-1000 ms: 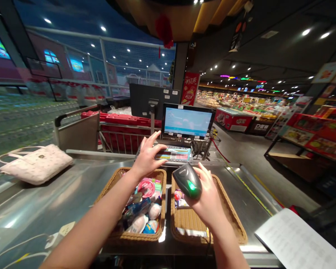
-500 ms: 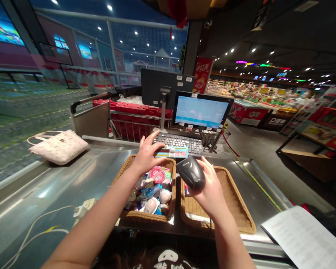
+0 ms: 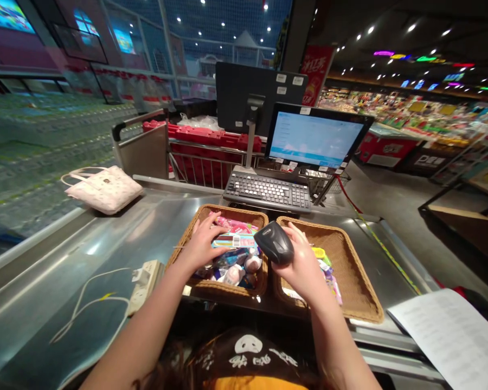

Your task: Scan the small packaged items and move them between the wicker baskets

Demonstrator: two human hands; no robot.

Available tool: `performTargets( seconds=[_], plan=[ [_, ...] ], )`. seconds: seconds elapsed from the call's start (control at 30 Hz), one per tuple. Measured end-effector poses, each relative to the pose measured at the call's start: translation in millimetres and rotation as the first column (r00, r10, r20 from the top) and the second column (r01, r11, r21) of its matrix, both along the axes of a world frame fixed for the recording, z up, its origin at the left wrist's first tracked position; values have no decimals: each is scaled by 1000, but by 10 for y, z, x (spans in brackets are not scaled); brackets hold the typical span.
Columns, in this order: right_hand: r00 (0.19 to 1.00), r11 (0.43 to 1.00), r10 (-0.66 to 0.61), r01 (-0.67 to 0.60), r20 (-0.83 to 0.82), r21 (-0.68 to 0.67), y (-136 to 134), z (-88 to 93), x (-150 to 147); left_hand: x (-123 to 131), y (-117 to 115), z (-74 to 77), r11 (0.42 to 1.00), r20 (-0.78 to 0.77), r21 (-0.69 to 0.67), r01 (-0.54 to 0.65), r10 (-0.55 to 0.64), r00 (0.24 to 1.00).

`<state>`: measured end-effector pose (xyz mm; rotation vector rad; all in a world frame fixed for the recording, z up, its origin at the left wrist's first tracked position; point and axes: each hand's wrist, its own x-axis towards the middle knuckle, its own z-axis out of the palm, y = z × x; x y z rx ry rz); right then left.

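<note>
Right hand (image 3: 303, 266) holding black plastic barcode scanner (image 3: 274, 242), long axis slanted, front end pointing left, left hand (image 3: 199, 245) open on colourful packets (image 3: 232, 241) in woven brown basket (image 3: 236, 215)

Right hand (image 3: 303, 265) — black barcode scanner (image 3: 274, 243) gripped; left hand (image 3: 201, 245) — on packets (image 3: 233, 241) in wicker basket (image 3: 231, 212).

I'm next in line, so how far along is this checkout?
Early on, it looks. Done: a few packets lie in the right wicker basket. In hand: the right hand grips a barcode scanner, and the left hand rests on goods. Left: the left wicker basket holds a much fuller heap.
</note>
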<state>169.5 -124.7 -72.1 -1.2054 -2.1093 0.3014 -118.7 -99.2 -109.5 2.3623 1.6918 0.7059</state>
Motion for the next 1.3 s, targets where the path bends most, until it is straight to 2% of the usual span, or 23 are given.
performTargets(
  seconds=[0.17, 0.33, 0.47, 0.57, 0.67, 0.8, 0.9, 1.0, 1.13, 1.23, 1.3],
  plan=[
    [1000, 998, 17, -16, 13, -67, 21, -49, -126, -179, -150, -236, 997, -22, -43, -62, 61, 998],
    [999, 993, 46, -45, 6, -113, 39, -65, -227, -285, -224, -375, 989, -110, -59, -139, 132, 985],
    [1000, 993, 20, -20, -3, -120, 39, -71, -199, -223, -199, -389, 994, -114, -54, -94, 87, 990],
    [999, 993, -38, 36, -16, -113, 14, -71, -100, -21, -114, -323, 1000, -77, -2, -14, 14, 997],
    [993, 991, -113, 110, -36, -83, -17, -73, 76, 312, 7, -216, 994, -60, 49, 99, -97, 994],
    [964, 966, -260, 260, -52, -8, -49, -80, 462, 883, 193, -85, 956, -76, 27, 291, -289, 954],
    [922, 921, -382, 385, -69, 49, -74, -83, 852, 1371, 357, -44, 894, -79, 10, 448, -446, 892],
    [870, 863, -487, 493, -80, 106, -115, -97, 1255, 1914, 544, -69, 793, -111, -5, 609, -606, 788],
    [792, 784, -599, 610, -119, 110, -191, -121, 1656, 2670, 790, -258, 647, -189, -123, 752, -760, 622],
    [763, 758, -628, 644, -151, 102, -239, -125, 1816, 3152, 926, -549, 569, -260, -255, 782, -819, 512],
    [760, 758, -632, 647, -152, 86, -257, -130, 1886, 3394, 978, -779, 549, -300, -342, 763, -833, 465]
  ],
)
